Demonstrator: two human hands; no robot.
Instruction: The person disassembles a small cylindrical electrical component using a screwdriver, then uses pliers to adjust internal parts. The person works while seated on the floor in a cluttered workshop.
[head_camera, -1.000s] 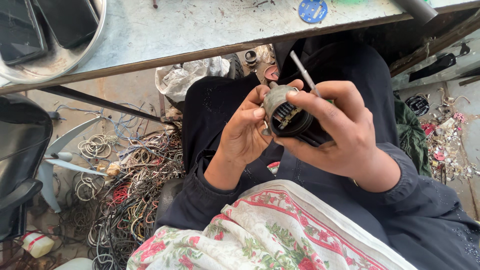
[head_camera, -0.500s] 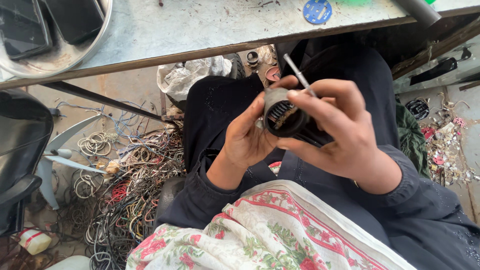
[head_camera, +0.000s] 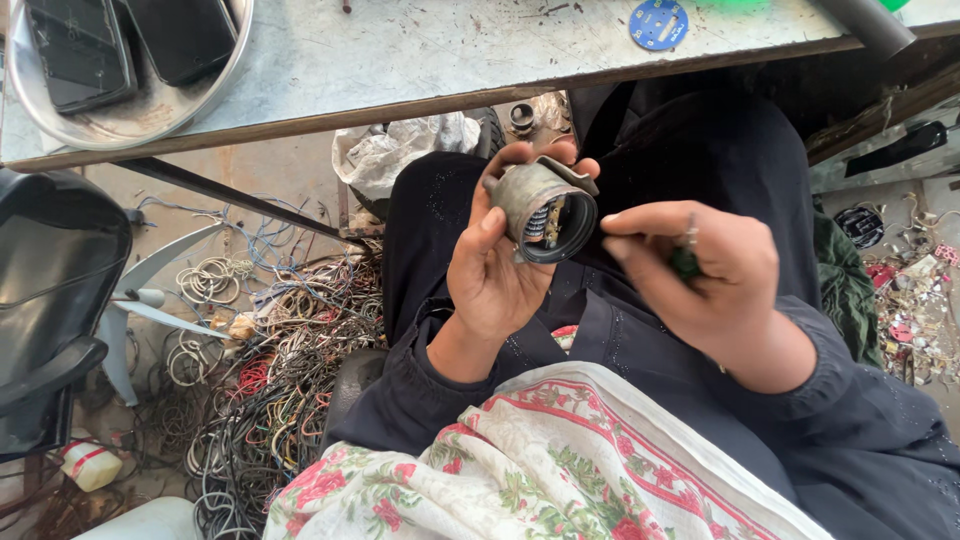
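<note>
Over my lap, seen from the one camera on my head, my left hand (head_camera: 497, 275) is wrapped tight around a small round metal part (head_camera: 545, 208), with my thumb on one side and my fingers curled behind it. The part sits just under the edge of the grey table (head_camera: 420, 60), and its open dark mouth faces me, so I can see little bits inside. A second ago my right hand (head_camera: 700, 275) was pressed against this part with a thin metal tool poking up past it. Now that hand is off to the side, apart from the part, and the thin tool is gone from sight. My right fingers are curled around something small and green (head_camera: 686, 263); I cannot tell what it is. I think this means the poking is done for now and I am looking inside the part. Now I count. I see one metal part and two hands, both mine. On the table sit one round metal tray (head_camera: 120, 120) with two flat black things (head_camera: 130, 40) in it, and one blue disc (head_camera: 658, 22). On the floor lies one big pile of wires (head_camera: 270, 390), too many to count. One flowery cloth (head_camera: 540, 470) lies over my knees.
</note>
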